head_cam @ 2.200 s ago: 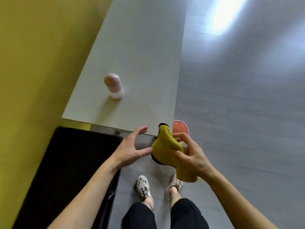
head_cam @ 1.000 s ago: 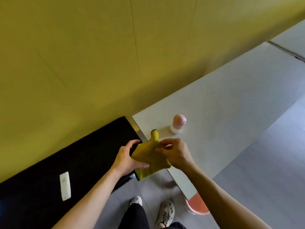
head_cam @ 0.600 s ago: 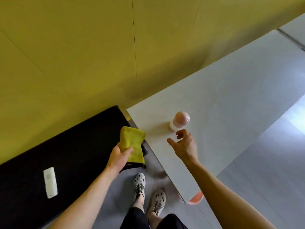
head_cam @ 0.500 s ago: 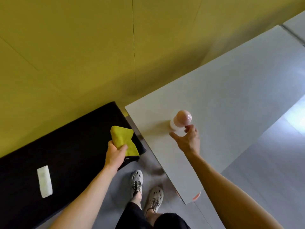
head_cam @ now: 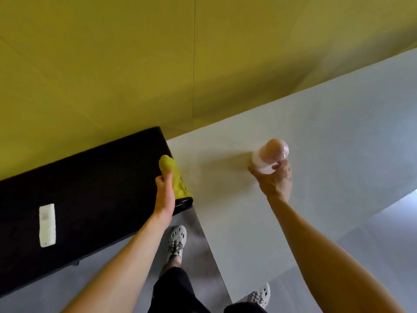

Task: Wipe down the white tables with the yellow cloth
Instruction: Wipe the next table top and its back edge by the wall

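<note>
I saw the left grip [head_cam: 164,190] clasping the half-hidden yellow cloth [head_cam: 172,171], long axis 11-to-5 o'clock; the right grip [head_cam: 274,180] held a pink bottle [head_cam: 269,155].

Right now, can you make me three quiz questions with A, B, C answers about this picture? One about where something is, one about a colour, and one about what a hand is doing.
1. Where is the yellow cloth?
A) in a bucket
B) in the left hand, next to the white table
C) on a chair

2. What colour is the low surface beside the table?
A) red
B) black
C) blue

3. What is the right hand doing?
A) lying flat
B) waving in the air
C) gripping the pink-topped bottle

Answers:
1 B, the left thumb pins the cloth just off the table's edge.
2 B, it is dark all over.
3 C, its fingers curl round the bottle's white base.
</note>
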`<state>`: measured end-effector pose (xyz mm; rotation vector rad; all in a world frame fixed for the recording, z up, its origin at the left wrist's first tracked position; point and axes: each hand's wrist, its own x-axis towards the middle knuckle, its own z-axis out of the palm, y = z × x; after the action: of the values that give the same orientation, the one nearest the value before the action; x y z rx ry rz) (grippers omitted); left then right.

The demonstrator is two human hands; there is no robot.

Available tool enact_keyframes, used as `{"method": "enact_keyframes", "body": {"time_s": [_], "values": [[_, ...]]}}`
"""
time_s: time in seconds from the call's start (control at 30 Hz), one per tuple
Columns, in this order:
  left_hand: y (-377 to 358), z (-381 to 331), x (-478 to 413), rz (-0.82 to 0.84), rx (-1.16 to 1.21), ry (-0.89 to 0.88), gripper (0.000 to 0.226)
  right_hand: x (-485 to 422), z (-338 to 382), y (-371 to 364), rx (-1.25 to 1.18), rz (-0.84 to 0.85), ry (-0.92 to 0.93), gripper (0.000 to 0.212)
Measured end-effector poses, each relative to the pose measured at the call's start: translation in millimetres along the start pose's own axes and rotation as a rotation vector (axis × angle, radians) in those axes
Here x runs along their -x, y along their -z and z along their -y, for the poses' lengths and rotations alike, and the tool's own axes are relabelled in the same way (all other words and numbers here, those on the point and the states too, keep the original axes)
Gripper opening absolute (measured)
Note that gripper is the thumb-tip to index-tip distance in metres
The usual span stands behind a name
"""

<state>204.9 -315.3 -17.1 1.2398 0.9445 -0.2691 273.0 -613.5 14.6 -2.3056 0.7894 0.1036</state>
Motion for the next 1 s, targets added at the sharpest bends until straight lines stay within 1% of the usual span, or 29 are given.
{"method": "enact_keyframes", "body": {"time_s": [0.03, 0.07, 0.1, 0.17, 0.2, 0.23, 0.27, 0.3, 0.37, 0.43, 0.5, 0.57, 0.63, 0.7, 0.77, 0.87, 0.93, 1.0], "values": [[-1, 3, 0, -0.003, 0.100, 0.038, 0.073, 15, -11, 1, 0.035, -0.001, 0.034, 0.065], [-2, 7, 0, -0.024, 0.179, 0.070, 0.064, 31, -24, 0, 0.061, 0.009, 0.137, 0.051], [-4, 10, 1, -0.066, 0.226, 0.075, 0.053, 46, -38, -3, 0.073, 0.051, 0.313, 0.039], [-14, 18, 10, -0.133, 0.186, 0.046, 0.039, 56, -61, -16, 0.119, 0.203, 0.746, 0.024], [-21, 26, 14, -0.169, 0.109, -0.008, 0.036, 51, -65, -25, 0.142, 0.279, 0.948, 0.021], [-28, 32, 19, -0.207, 0.010, -0.065, 0.033, 41, -64, -37, 0.156, 0.330, 1.113, 0.024], [-36, 36, 24, -0.241, -0.094, -0.117, 0.034, 30, -58, -51, 0.162, 0.359, 1.228, 0.031], [-44, 40, 26, -0.278, -0.197, -0.165, 0.039, 21, -48, -64, 0.165, 0.379, 1.300, 0.038], [-54, 45, 25, -0.356, -0.347, -0.246, 0.058, 7, -28, -87, 0.178, 0.427, 1.376, 0.049], [-57, 47, 13, -0.396, -0.462, -0.306, 0.067, 0, -19, -98, 0.199, 0.435, 1.406, 0.052], [-62, 44, 2, -0.458, -0.546, -0.302, 0.071, 1, -20, -96, 0.193, 0.402, 1.414, 0.051], [-72, 36, -10, -0.546, -0.610, -0.383, 0.070, 3, -20, -94, 0.190, 0.379, 1.422, 0.051], [-78, 30, -22, -0.557, -0.670, -0.477, 0.063, 5, -20, -94, 0.187, 0.375, 1.404, 0.051], [-70, 21, -40, -0.536, -0.658, -0.487, 0.063, 7, -17, -94, 0.193, 0.367, 1.391, 0.051], [-61, 0, -56, -0.511, -0.547, -0.450, 0.064, 7, -17, -91, 0.215, 0.359, 1.390, 0.051], [-52, -29, -69, -0.457, -0.386, -0.432, 0.050, 9, -16, -89, 0.233, 0.355, 1.392, 0.051], [-52, -30, -63, -0.462, -0.370, -0.438, 0.047, 9, -13, -87, 0.239, 0.350, 1.388, 0.051], [-54, -12, -47, -0.471, -0.400, -0.463, 0.051, 10, -12, -86, 0.232, 0.353, 1.382, 0.051]]}}
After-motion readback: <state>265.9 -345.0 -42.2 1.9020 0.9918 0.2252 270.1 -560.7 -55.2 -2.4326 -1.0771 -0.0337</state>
